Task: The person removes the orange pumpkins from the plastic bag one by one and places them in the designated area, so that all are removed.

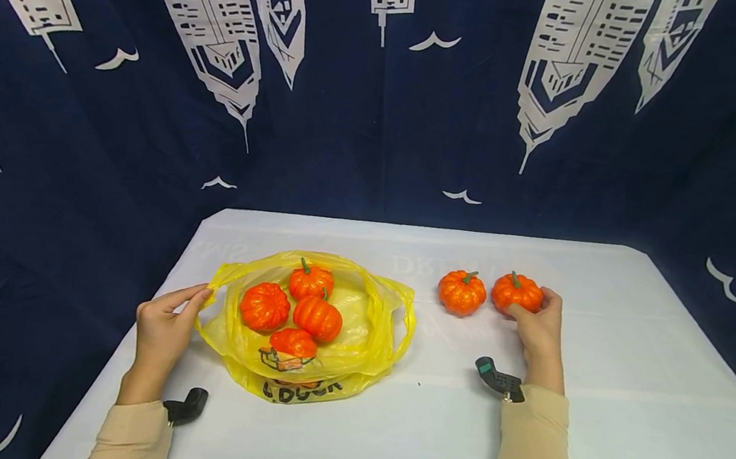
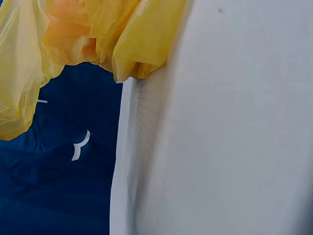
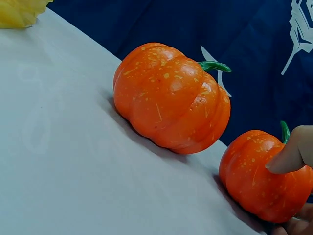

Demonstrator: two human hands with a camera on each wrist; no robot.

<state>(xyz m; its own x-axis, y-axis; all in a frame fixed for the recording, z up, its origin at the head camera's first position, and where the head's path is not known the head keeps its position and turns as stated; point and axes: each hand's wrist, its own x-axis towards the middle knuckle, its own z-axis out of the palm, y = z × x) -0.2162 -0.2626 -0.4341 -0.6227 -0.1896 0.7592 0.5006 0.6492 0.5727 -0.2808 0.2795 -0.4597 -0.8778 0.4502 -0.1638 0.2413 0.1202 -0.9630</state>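
A yellow plastic bag [image 1: 351, 365] lies on the table with its mouth spread, several small orange pumpkins [image 1: 265, 306] inside it. At its left handle, my left hand [image 1: 163, 327] pinches the plastic between thumb and fingers; that hand is outside the left wrist view, where the bag [image 2: 146, 39] fills the top left. To the right of the bag, my right hand [image 1: 541, 335] grips a pumpkin [image 1: 515, 290] with a green stem, thumb on its near side. Just left of it another pumpkin [image 1: 462, 293] sits on the table, larger in the right wrist view [image 3: 171, 98].
The white-covered table [image 1: 644, 447] ends at a far edge before a dark blue curtain [image 1: 380, 131] printed with white buildings. Black wrist devices [image 1: 497, 379] stick out from both sleeves, inward over the table.
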